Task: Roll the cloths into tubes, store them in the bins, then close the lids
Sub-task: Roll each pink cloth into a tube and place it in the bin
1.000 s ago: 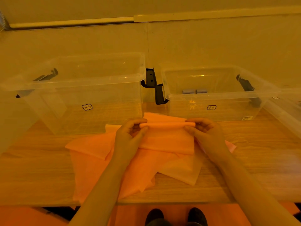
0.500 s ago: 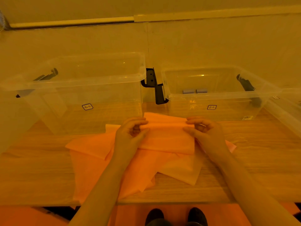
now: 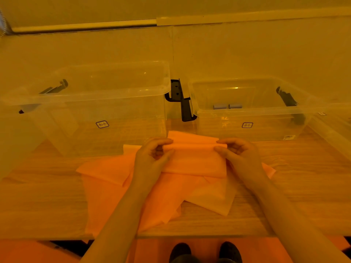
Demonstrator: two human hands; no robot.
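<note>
Pinching the rolled far edge of a soft orange cloth (image 3: 193, 158), the left hand (image 3: 152, 156) and right hand (image 3: 241, 156) hold one end each. It lies mid-counter (image 3: 303, 186) on other flat cloths (image 3: 114, 196). Two clear plastic bins (image 3: 106, 111) stand open along the far edge.

Both forearms are showing bare right down to the bottom edge, with no sleeve, watch or ring appearing on the left hand (image 3: 152, 156) or the right hand (image 3: 240, 155). Below the table edge, a pair of dark, rounded shoes (image 3: 205, 252) is peeking into the frame.
</note>
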